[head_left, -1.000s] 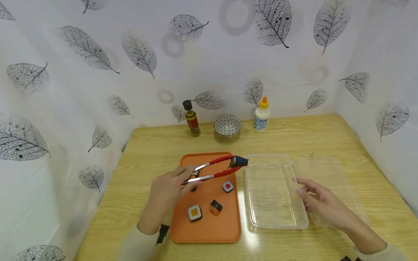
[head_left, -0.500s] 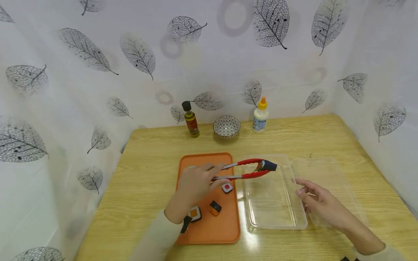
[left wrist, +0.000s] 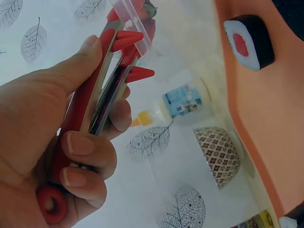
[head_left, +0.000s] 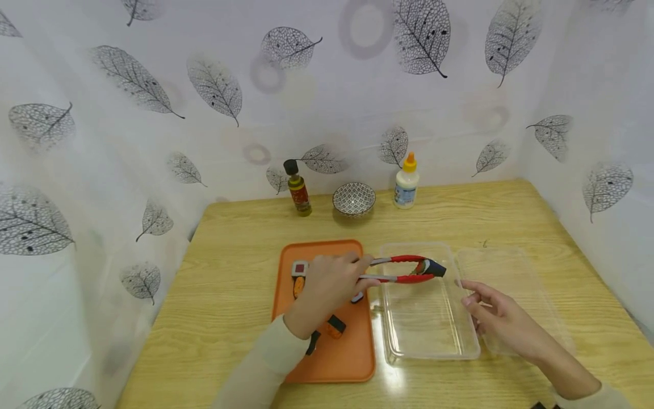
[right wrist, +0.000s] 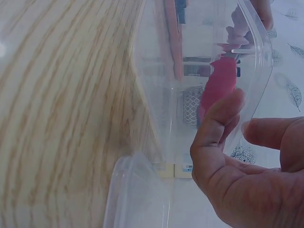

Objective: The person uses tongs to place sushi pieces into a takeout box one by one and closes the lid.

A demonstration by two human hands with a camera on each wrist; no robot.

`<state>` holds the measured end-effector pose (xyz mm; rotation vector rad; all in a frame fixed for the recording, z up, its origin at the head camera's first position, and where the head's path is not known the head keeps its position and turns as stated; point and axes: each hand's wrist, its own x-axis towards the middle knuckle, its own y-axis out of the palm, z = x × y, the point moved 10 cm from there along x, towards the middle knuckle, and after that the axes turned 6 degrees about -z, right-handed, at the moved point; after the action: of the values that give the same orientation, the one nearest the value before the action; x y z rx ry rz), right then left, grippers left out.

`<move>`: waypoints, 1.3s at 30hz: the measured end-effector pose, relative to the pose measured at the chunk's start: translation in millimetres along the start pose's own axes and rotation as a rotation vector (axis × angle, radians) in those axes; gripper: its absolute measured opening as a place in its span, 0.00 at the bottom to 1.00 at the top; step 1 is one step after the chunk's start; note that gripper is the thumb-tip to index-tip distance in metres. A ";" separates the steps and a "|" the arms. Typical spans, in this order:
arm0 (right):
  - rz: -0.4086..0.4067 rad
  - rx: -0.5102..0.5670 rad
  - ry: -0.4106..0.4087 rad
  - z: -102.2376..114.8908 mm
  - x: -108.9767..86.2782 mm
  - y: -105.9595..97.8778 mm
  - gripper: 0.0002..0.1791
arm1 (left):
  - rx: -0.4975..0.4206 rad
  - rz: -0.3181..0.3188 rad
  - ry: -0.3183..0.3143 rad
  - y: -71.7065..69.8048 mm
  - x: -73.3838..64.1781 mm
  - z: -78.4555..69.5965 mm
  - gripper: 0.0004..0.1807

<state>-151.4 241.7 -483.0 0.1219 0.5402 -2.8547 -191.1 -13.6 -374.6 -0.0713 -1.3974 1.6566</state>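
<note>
Head view: you are carrying the dark-wrapped sushi piece rightward; a second ago it was hanging beside the right edge of the orange tray, and now it is hovering over the far right part of the clear plastic box.
Transfer: the carry is apparently nearing its end, with the release not yet happening; whether the piece is touching the box floor, the views are not showing.
Red tongs: the tips are clasping the piece, the arms bowing slightly apart behind it.
Left hand: your grip is grasping the tongs, thumb and curled fingers pressing them from both sides.
Right hand: your fingers are meeting the box's right rim; you cannot tell whether this grip is pinching or merely steadying.
Tray pieces: a red-centred maki roll and an orange-topped nigiri are lying there.
</note>
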 end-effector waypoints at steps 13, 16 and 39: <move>-0.017 -0.010 0.017 -3.3 1.4 -0.3 0.32 | 0.015 0.078 0.003 2.4 9.1 -3.0 0.28; -0.015 -0.013 0.011 -3.2 1.3 -0.1 0.31 | 0.016 0.102 0.005 3.2 9.5 -3.2 0.28; 0.001 0.000 0.015 -1.6 0.5 -0.1 0.32 | -0.229 0.219 -0.061 11.2 -11.5 11.8 0.39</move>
<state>-151.9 242.3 -484.5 0.1441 0.5434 -2.8554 -198.1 -29.0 -385.1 -0.3176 -1.6698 1.6789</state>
